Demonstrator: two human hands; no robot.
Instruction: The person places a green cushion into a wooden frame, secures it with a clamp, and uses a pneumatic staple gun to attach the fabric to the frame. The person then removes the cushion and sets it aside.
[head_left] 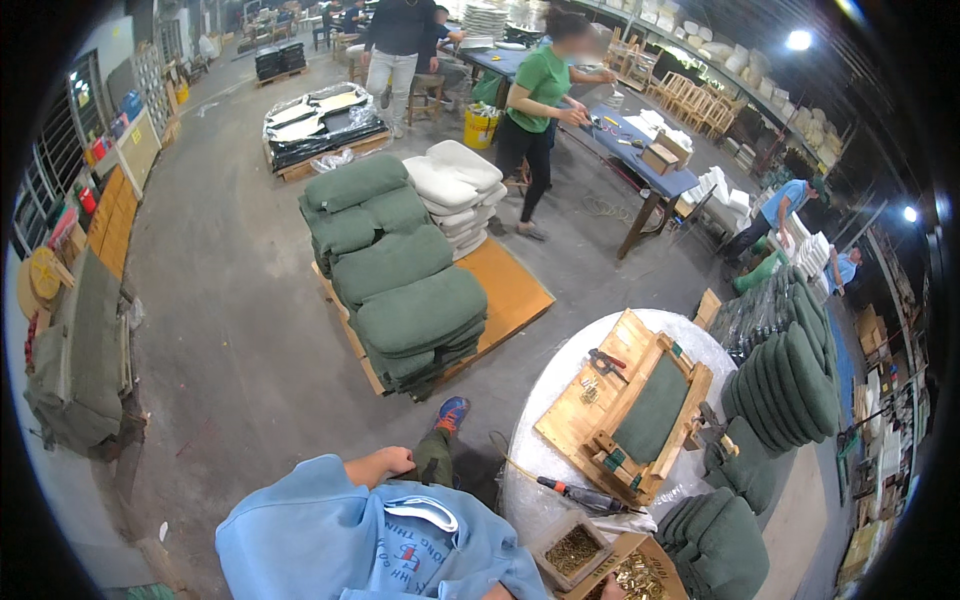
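My left hand (397, 460) is closed beside my left thigh, its palm side turned from view. At the bottom edge, a small part of my right hand (612, 589) shows in a cardboard box (622, 550) of brass-coloured fittings (645, 578); its fingers are mostly hidden. Beside that box stands another box of small screws (573, 551). On the round, plastic-covered table (527, 430), a wooden jig (570, 395) frames a dark green cushion panel (650, 408). Red-handled pliers (607, 365) and a few loose fittings (590, 389) rest on the jig's board. A corded power tool (580, 494) lies near its front edge.
Green cushions (395, 270) and white cushions (455, 190) are stacked on a low wooden pallet (505, 285) ahead. More green cushions (785, 385) crowd the table's right side. A person in green (540, 90) stands at a blue-topped table (640, 155). Folded fabric (85, 350) lies at left.
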